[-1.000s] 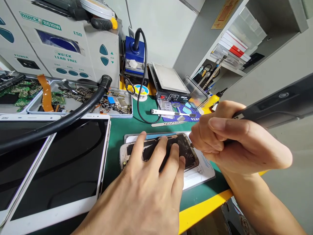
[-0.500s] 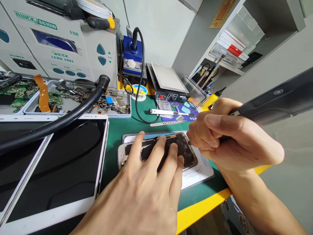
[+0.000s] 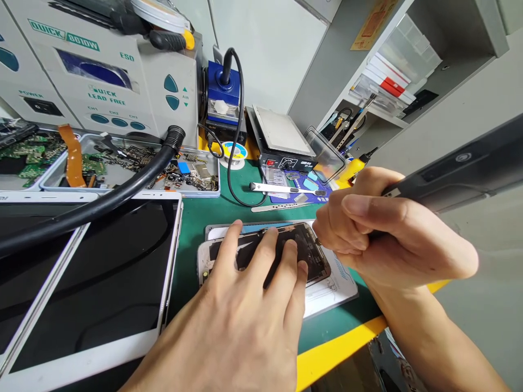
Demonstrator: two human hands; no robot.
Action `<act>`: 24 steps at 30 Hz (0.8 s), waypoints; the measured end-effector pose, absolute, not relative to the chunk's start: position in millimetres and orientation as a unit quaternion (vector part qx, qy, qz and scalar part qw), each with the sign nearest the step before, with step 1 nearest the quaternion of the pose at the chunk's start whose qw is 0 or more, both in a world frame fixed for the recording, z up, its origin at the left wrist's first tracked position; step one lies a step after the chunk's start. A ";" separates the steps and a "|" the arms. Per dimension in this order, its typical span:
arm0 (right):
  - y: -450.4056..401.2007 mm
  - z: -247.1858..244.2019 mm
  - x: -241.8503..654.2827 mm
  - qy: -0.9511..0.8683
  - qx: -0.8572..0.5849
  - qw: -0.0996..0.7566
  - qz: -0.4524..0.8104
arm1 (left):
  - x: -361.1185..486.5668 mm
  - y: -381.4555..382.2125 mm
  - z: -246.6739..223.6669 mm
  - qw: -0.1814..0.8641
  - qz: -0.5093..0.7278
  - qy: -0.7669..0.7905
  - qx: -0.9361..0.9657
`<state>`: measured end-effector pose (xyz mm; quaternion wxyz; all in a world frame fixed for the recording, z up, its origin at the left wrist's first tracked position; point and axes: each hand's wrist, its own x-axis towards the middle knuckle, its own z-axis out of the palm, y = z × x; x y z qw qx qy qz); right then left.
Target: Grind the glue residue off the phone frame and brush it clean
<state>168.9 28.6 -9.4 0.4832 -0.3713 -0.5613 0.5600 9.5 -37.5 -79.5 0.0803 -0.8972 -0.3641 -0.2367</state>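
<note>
My left hand (image 3: 241,305) lies with its fingers spread over the back of a dark phone screen assembly (image 3: 304,245), pressing it against a white mat (image 3: 330,288). The palm hides part of the assembly. In my right hand (image 3: 379,228), the fingers are closed around a long black handheld tool (image 3: 466,163) with a round button. Its body slants up to the right and runs out of view, while its tip is hidden. The curled fingers of that hand are at the right end of the assembly.
White-framed phones or tablets (image 3: 102,277) lie at left beneath a black hose (image 3: 81,209) from the soldering station (image 3: 118,71). Trays of circuit boards (image 3: 143,163), a solder reel (image 3: 233,153), a hot plate (image 3: 286,136), a white brush (image 3: 281,189) and tweezers (image 3: 281,207) stand or lie beyond.
The view has shifted very slightly. Both hands keep the same places, the left on the screen assembly and the right around the black tool.
</note>
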 end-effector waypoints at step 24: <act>26.4 -10.6 170.1 -0.574 -0.379 0.479 0.545 | 5.5 -42.4 -90.6 0.136 -0.229 -0.362 -0.893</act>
